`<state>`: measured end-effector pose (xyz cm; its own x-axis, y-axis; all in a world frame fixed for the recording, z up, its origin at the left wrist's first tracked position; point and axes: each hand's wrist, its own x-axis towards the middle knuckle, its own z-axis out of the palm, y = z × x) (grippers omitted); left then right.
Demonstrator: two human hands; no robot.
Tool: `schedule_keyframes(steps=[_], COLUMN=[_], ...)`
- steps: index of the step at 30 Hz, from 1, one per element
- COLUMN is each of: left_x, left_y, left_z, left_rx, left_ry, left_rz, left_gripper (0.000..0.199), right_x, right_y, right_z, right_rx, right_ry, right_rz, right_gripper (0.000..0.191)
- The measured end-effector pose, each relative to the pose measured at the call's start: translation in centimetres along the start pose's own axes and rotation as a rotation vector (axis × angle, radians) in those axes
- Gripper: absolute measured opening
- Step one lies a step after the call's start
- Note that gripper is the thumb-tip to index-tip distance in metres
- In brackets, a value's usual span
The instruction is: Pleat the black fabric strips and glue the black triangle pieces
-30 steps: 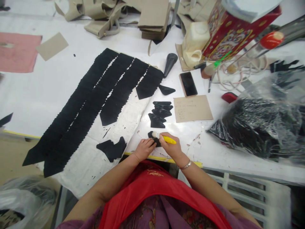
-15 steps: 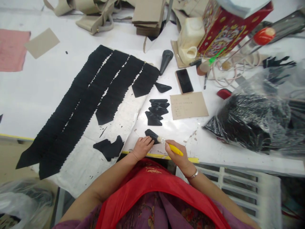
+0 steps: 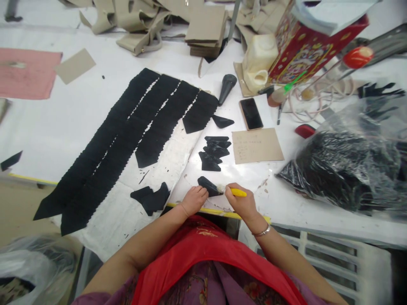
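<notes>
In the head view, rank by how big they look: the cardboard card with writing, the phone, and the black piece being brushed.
1. cardboard card, clearly largest.
2. phone.
3. black piece under the left hand, partly covered and nearer the camera, so its place against the phone is unsure.

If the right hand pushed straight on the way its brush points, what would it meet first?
The right hand aims its yellow-handled brush leftward; the bristles already touch the black piece that the left hand pins down.

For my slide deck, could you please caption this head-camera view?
Left hand steadies a black piece while right hand brushes it with a yellow-handled brush.
</notes>
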<state>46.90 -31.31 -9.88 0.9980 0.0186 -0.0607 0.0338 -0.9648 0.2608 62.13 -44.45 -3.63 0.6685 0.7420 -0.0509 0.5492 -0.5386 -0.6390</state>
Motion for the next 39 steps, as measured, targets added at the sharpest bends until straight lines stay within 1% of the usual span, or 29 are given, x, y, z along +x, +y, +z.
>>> schedule_keyframes(steps=[2, 4, 6, 7, 9, 11, 13, 15, 17, 18, 20, 21, 23, 24, 25, 26, 27, 29, 30, 32, 34, 36, 38, 39], left_x=[0.0, 0.1, 0.2, 0.4, 0.8, 1.3, 1.6, 1.7, 1.5, 1.4, 1.1, 1.0, 1.2, 1.5, 1.9, 2.3, 2.8, 3.6, 3.7, 3.4, 2.3, 0.8, -0.6, -1.1], left_y=[0.1, 0.3, 0.4, 0.4, 0.4, 0.1, -0.3, -0.6, -1.0, -1.2, -1.7, -2.0, -2.7, -3.1, -3.5, -4.0, -4.3, -5.0, -5.2, -5.2, -4.6, -3.3, -1.8, -1.1], left_z=[-0.1, 0.0, 0.0, 0.0, -0.1, -0.3, -0.5, -0.7, -1.2, -1.5, -2.6, -3.2, -4.3, -4.7, -4.8, -4.7, -4.3, -3.1, -2.4, -1.1, -0.3, 0.1, 0.6, 0.8], left_rx=[0.002, -0.009, -0.034, -0.053, -0.119, -0.236, -0.388, -0.532, -0.632, -0.658, -0.654, -0.623, -0.514, -0.445, -0.375, -0.31, -0.251, -0.16, -0.127, -0.091, -0.093, -0.108, -0.103, -0.091], left_ry=[-0.003, 0.004, 0.005, 0.004, 0.002, 0.001, 0.013, 0.046, 0.122, 0.184, 0.355, 0.45, 0.601, 0.642, 0.653, 0.629, 0.582, 0.452, 0.396, 0.338, 0.317, 0.27, 0.195, 0.161], left_rz=[0.002, -0.01, -0.045, -0.076, -0.165, -0.262, -0.328, -0.367, -0.424, -0.462, -0.528, -0.538, -0.491, -0.437, -0.37, -0.294, -0.219, -0.103, -0.077, -0.074, -0.051, 0.05, 0.14, 0.15], left_gripper=[0.02, 0.02, 0.02, 0.02, 0.02, 0.019, 0.018, 0.015, 0.013, 0.013, 0.013, 0.014, 0.016, 0.018, 0.019, 0.02, 0.021, 0.021, 0.021, 0.022, 0.024, 0.027, 0.029, 0.031], right_x=[1.5, 2.8, 3.6, 3.7, 3.4, 2.4, 1.1, -0.3, -1.5, -1.9, -2.3, -2.3, -2.2, -2.0, -1.8, -1.6, -1.4, -1.0, -0.9, -0.6, -0.2, 0.3, 0.8, 1.1], right_y=[-1.1, -1.9, -2.3, -2.2, -1.6, -0.8, -0.1, 0.3, 0.6, 0.7, 0.9, 1.0, 1.2, 1.3, 1.4, 1.5, 1.5, 1.6, 1.6, 1.7, 1.8, 1.6, 1.2, 0.9], right_z=[1.1, 2.2, 2.7, 2.7, 2.0, 0.9, 0.3, 0.5, 1.5, 2.1, 2.9, 3.1, 2.9, 2.6, 2.2, 1.8, 1.4, 0.6, 0.2, -0.4, -1.1, -1.6, -1.7, -1.6], right_rx=[0.087, 0.159, 0.15, 0.133, 0.126, 0.164, 0.196, 0.205, 0.21, 0.212, 0.212, 0.212, 0.217, 0.219, 0.22, 0.222, 0.224, 0.238, 0.253, 0.287, 0.319, 0.362, 0.415, 0.442], right_ry=[0.003, -0.045, -0.077, -0.068, -0.002, 0.063, 0.064, 0.022, -0.003, 0.001, 0.027, 0.046, 0.077, 0.089, 0.097, 0.103, 0.108, 0.117, 0.125, 0.152, 0.19, 0.21, 0.178, 0.147], right_rz=[-0.031, -0.074, -0.089, -0.081, -0.043, -0.013, -0.027, -0.067, -0.11, -0.126, -0.145, -0.146, -0.132, -0.118, -0.1, -0.082, -0.061, -0.012, 0.017, 0.083, 0.142, 0.192, 0.245, 0.273], right_gripper=[0.021, 0.023, 0.022, 0.022, 0.022, 0.025, 0.032, 0.037, 0.037, 0.035, 0.032, 0.031, 0.029, 0.029, 0.029, 0.028, 0.029, 0.031, 0.033, 0.038, 0.041, 0.042, 0.039, 0.037])
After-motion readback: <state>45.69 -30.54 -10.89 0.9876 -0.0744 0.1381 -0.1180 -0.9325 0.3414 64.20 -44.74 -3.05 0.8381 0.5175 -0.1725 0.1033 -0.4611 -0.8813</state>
